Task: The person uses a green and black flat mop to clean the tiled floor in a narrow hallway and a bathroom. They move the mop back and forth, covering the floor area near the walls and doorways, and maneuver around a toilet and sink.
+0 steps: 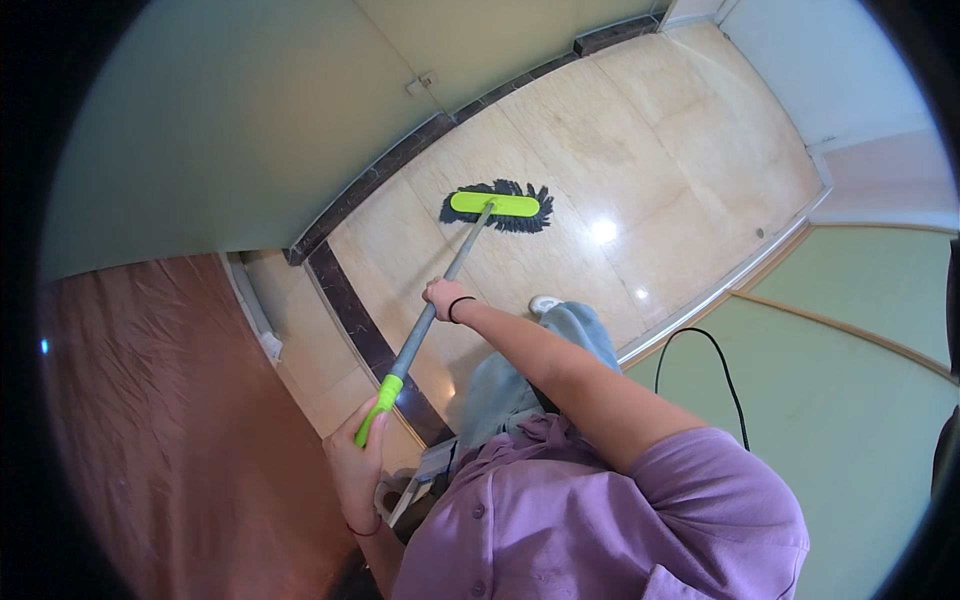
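Observation:
A dust mop slants across the floor, its lime-green plate (474, 202) ringed by a dark grey fringe (517, 223) that lies on the tiles. My right hand (445, 298) is wrapped around the middle of its grey pole (415, 342), a black band at the wrist. Lower on the pole, my left hand (357, 444) holds the green handle (385, 396) at the top end, with the thumb along it. The far fingers of the left hand are partly hidden.
Glossy beige floor tiles (592, 142) meet a dark marble strip (375, 165) under a frosted glass panel (247, 127). A reddish-brown sheet (172, 420) lies left. At right are a pale green panel (817, 382) and a black cable (726, 360). My white shoe (543, 304) is on the tiles.

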Tool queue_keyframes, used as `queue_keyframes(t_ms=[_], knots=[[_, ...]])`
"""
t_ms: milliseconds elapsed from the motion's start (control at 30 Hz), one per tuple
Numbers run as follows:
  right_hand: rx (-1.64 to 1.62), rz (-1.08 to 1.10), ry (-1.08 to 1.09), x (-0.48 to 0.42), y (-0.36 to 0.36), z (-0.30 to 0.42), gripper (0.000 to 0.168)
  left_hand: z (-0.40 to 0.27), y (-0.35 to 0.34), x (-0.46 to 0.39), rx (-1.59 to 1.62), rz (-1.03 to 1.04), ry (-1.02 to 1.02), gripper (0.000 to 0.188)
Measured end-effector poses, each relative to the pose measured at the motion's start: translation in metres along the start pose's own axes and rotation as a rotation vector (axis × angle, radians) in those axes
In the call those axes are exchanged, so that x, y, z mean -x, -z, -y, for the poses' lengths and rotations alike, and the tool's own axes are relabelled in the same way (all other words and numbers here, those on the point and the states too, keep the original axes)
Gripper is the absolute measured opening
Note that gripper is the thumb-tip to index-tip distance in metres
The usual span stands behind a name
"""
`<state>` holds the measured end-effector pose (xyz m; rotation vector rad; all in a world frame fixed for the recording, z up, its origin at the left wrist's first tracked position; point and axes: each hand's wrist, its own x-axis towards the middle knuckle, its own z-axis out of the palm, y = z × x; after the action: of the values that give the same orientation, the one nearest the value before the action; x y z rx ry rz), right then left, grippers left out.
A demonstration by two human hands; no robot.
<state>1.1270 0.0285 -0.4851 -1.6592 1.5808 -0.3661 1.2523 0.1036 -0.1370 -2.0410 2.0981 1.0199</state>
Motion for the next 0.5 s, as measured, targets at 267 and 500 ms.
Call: queue_keyframes(t_ms=[267, 500], knots=[[0.029, -0.033, -0.181, 0.044, 0.001, -0.051, 0.012, 0.042, -0.031, -0.025, 0.443, 0.242, -0.207, 0.025], [0.073, -0.166, -0.442, 0.160, 0.049, -0.188, 0.016, -0.017, -0.144, -0.056, 0.324, 0.495, -0.462, 0.031]])
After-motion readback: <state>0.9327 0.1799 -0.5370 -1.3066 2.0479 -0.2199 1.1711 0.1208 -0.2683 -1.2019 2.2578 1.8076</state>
